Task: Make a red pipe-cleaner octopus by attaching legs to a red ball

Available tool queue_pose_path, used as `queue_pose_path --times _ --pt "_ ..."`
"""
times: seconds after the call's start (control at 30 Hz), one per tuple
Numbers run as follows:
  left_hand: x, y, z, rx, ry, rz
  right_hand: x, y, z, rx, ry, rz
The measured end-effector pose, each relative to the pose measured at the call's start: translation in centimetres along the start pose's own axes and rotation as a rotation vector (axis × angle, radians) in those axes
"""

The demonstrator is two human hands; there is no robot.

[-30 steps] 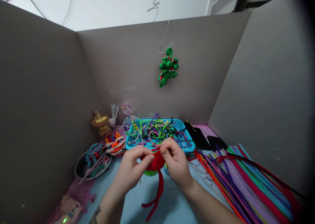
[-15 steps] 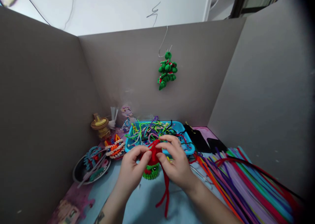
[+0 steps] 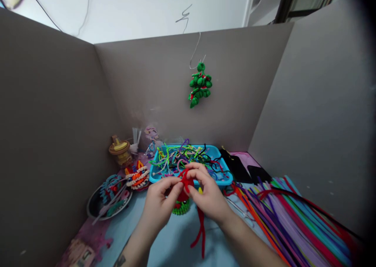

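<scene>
Between my two hands is a bundle of red pipe cleaners (image 3: 184,181), bent and looped together at the top. My left hand (image 3: 164,198) pinches its left side between thumb and forefinger. From the right, my right hand (image 3: 207,190) grips the same piece, its fingers curled over the top and the thumb below. Two red ends (image 3: 201,235) dangle beneath my right hand. A green fuzzy figure (image 3: 181,208) with a black eye shows just under the red piece, partly covered by my hands; whether the two are joined I cannot tell.
Behind my hands stands a blue tray (image 3: 227,177) of tangled pipe cleaner scraps. Long coloured pipe cleaners (image 3: 299,220) lie at the right, near metal pliers or scissors (image 3: 239,206). At the left is a metal bowl (image 3: 94,208) with tools. A green ornament (image 3: 200,83) hangs from a wire.
My right hand has shifted slightly left and its fingers have curled further over the red piece. The dangling red ends have swung a little to the right.
</scene>
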State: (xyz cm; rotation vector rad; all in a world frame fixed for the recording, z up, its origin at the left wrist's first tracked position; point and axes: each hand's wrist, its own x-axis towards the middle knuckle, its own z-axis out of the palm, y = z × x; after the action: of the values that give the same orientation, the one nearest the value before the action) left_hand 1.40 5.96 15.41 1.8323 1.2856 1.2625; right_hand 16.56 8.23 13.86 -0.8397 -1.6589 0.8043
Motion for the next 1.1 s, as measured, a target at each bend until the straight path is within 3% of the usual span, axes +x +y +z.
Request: queue_pose_path --times 0.17,0.57,0.8,0.97,1.1 --pt "-0.2 0.2 0.1 0.060 -0.006 0.036 -0.1 -0.1 0.3 0.017 0.116 0.028" --pt "0.3 -0.1 0.2 -0.270 -0.067 -0.202 -0.1 1.5 0.0 0.323 0.187 0.184" --pt "0.5 -0.7 0.1 -0.401 -0.051 -0.231 0.0 1.4 -0.2 0.370 0.126 0.080" --pt "0.5 -0.1 -0.2 -0.261 -0.032 -0.175 0.1 1.3 -0.7 0.366 0.016 0.045" --pt "0.4 0.3 -0.8 0.040 -0.083 0.016 0.4 1.0 -1.4 0.302 0.022 0.131"
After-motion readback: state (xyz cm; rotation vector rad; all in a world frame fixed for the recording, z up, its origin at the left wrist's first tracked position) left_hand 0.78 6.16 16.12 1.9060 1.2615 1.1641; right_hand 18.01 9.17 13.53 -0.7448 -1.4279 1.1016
